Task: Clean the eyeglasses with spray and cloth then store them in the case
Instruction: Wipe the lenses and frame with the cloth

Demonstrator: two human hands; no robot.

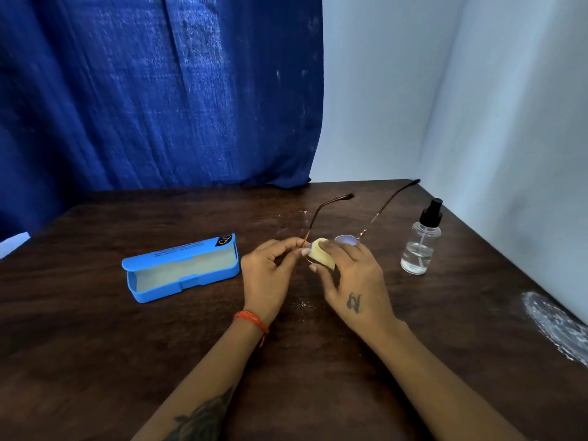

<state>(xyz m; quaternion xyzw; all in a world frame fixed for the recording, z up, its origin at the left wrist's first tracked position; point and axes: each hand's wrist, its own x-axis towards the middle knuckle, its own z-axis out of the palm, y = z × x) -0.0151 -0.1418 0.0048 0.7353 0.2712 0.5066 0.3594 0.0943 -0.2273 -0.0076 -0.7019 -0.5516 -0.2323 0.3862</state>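
**A:** Head view showed what, exactly?

**B:** The eyeglasses (346,240) were held just above the counter (95,345), temples open and pointing away. The left hand (270,272) pinched the frame at one hinge; the right hand (353,275) had its fingers (329,246) clamped on a folded yellow cloth (321,256) over one lens.

**A:** What could have gone wrong from there?

**B:** In my judgement, rubbing too hard against that single pinch could have twisted the thin frame or bent a temple. A slip of the pinch would have dropped the eyeglasses onto the counter, which looked gritty.

**A:** And the count?

**B:** One pair of eyeglasses, one cloth, one spray bottle (421,246) standing to the right, one blue case (181,268) lying open to the left. Two hands, both busy.
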